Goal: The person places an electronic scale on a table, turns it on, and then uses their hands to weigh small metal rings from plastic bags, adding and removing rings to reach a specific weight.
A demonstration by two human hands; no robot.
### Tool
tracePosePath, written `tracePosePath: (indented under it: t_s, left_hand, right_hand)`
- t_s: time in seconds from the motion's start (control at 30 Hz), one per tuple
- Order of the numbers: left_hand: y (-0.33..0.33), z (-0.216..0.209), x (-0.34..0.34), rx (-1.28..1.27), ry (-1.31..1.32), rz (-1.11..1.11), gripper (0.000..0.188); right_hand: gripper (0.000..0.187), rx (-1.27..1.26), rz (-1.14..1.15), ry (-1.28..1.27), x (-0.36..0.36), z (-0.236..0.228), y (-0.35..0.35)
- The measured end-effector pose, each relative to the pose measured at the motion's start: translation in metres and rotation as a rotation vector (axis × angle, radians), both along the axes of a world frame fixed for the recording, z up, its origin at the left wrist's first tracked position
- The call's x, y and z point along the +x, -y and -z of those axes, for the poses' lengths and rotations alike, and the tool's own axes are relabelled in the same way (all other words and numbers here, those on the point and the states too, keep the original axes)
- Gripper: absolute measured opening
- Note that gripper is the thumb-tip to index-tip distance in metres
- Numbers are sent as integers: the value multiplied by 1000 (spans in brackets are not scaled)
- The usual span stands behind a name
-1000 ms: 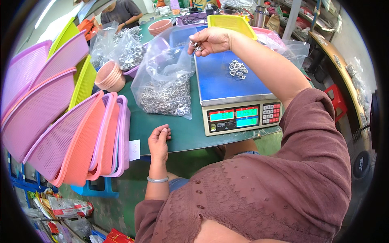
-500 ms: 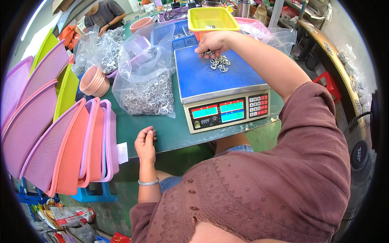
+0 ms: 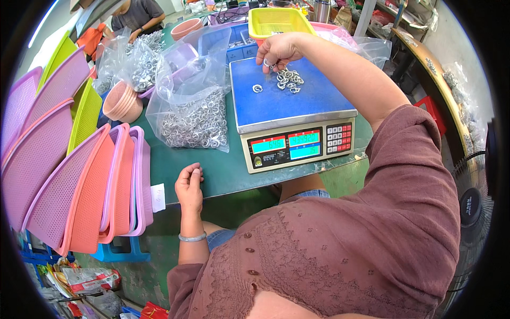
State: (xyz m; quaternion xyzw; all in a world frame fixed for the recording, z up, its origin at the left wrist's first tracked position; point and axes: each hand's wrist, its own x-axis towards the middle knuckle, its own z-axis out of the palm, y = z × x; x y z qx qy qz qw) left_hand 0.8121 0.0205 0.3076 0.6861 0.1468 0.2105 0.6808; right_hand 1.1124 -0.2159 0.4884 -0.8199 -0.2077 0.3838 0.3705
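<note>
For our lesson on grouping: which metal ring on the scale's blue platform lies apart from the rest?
The lone metal ring left of the heap, with bare blue platform around it; the others lie clustered.

Passage: table (image 3: 234, 170) strip between left hand (image 3: 189, 179) and scale (image 3: 292, 116). Obstacles: bag (image 3: 192, 125) just left of scale, baskets (image 3: 87, 178) walling far left, yellow basket (image 3: 279, 22) behind, rings (image 3: 289, 78) near right hand (image 3: 267, 57).

"What stood at the left?" one asked.
"Purple, coral and lime perforated baskets (image 3: 48, 151) leaned together; a blue stool (image 3: 112, 255) showed beneath, and a white paper slip (image 3: 158, 198) at one end."
"And farther back?"
"Tilted, nested pink pots (image 3: 123, 104), a yellow tray (image 3: 281, 18) and a metal flask (image 3: 322, 11)."
"At the right?"
"A black fan (image 3: 470, 206) stood there."
</note>
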Motion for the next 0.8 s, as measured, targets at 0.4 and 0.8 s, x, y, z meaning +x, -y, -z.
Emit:
tracePosePath:
  t_s: [0.4,0.8]
  left_hand:
    - [-1,2,-2,12,6,8,15]
    - [-2,5,-2,-2,22,-3,14]
  right_hand:
    - [47,-195,-161,234,-10,-2,-13]
    - [35,-478,-340,647,-18,-10,-30]
